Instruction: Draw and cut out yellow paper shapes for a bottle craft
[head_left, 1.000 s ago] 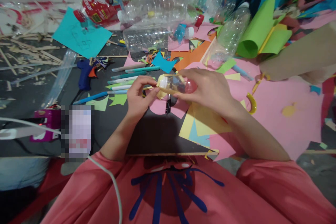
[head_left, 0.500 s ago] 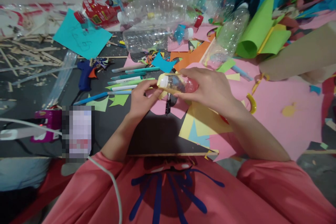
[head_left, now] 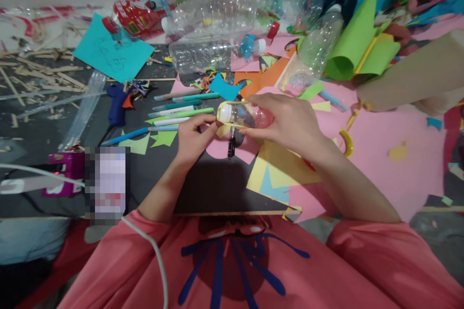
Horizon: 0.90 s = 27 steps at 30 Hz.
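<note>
A small clear plastic bottle (head_left: pixel 243 117) with a white cap and a pinkish base lies sideways above the table. My right hand (head_left: pixel 292 118) is wrapped round its base end, fingers on the far side and thumb on the near side. A thin yellow strip (head_left: pixel 220 107) loops lengthwise around the bottle and over its cap. Beside the cap, my left hand (head_left: pixel 192 141) pinches the strip's edge between thumb and fingertips. Just below the bottle a black pen (head_left: pixel 231 147) lies on pink paper (head_left: pixel 250 151).
Several markers (head_left: pixel 172 113) lie left of the bottle, with a blue glue gun (head_left: pixel 116 105) beyond. Large clear bottles (head_left: pixel 203 53) fill the back. Yellow paper (head_left: pixel 293 166) and a yellow tape ring (head_left: pixel 348 143) lie right. A phone (head_left: pixel 109 183) sits at front left.
My left hand has shifted slightly left, and the yellow strip now stands a little off the cap. My right hand and the bottle stay nearly in place.
</note>
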Each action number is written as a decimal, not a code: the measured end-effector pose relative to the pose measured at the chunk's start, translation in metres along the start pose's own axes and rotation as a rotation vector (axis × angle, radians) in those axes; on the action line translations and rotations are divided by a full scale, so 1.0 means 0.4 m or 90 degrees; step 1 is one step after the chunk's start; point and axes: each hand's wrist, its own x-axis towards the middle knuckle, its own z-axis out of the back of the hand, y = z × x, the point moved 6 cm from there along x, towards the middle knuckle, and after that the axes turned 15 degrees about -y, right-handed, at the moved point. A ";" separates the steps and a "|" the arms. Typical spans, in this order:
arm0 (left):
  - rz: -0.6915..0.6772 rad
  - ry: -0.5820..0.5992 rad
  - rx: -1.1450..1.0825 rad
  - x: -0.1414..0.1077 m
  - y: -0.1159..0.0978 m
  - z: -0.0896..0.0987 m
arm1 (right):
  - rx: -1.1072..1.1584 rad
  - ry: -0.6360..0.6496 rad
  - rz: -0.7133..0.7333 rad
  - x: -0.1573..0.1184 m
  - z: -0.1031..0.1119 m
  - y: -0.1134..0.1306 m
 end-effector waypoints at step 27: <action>-0.122 0.087 -0.069 0.002 -0.026 -0.009 | -0.001 0.006 0.017 -0.001 -0.003 0.009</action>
